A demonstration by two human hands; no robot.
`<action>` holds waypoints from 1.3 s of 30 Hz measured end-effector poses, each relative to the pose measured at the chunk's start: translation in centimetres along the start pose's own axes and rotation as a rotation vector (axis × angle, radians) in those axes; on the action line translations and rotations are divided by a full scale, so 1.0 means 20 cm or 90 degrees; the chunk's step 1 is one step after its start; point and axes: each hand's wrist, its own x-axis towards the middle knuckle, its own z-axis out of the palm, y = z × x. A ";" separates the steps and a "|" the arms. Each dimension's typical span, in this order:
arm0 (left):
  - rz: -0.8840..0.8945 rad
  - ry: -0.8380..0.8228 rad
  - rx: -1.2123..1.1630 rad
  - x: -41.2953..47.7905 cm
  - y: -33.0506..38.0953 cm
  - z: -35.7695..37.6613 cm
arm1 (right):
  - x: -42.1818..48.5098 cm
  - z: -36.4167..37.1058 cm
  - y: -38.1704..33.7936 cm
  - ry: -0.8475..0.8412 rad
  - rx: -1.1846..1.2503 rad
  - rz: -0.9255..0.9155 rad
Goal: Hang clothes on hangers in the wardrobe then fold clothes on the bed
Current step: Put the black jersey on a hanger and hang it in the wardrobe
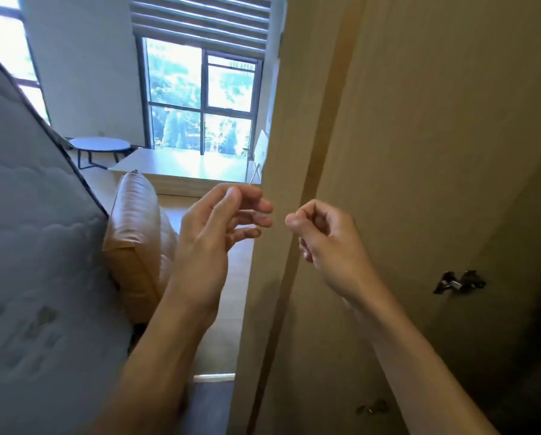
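Head cam, looks barely started: no clothes or hangers visible, left hand [219,221] slack and empty, right hand [322,233] grip curled on nothing by the beige wooden wardrobe door [420,152].

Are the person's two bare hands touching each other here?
Apart: the head view shows a strip of beige wooden wardrobe door between the left hand and the right hand.

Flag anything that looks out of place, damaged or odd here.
Nothing is clearly damaged or spilled. The bare mattress shows a few darker patches low on its quilting, too blurred to call stains. The wardrobe door stands open, hinges showing.
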 end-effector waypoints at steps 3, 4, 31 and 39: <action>-0.010 0.057 0.048 0.11 -0.07 -0.27 | 0.13 0.31 0.04 -0.070 0.007 0.016; -0.019 0.070 0.052 0.15 -0.09 -0.35 | 0.17 0.41 0.06 -0.089 0.005 0.022; -0.160 0.178 0.051 1.06 -1.00 -1.13 | 1.43 1.52 0.89 0.044 0.150 0.263; -0.180 0.056 0.011 1.54 -1.30 -1.30 | 1.85 1.75 1.09 0.126 0.130 0.317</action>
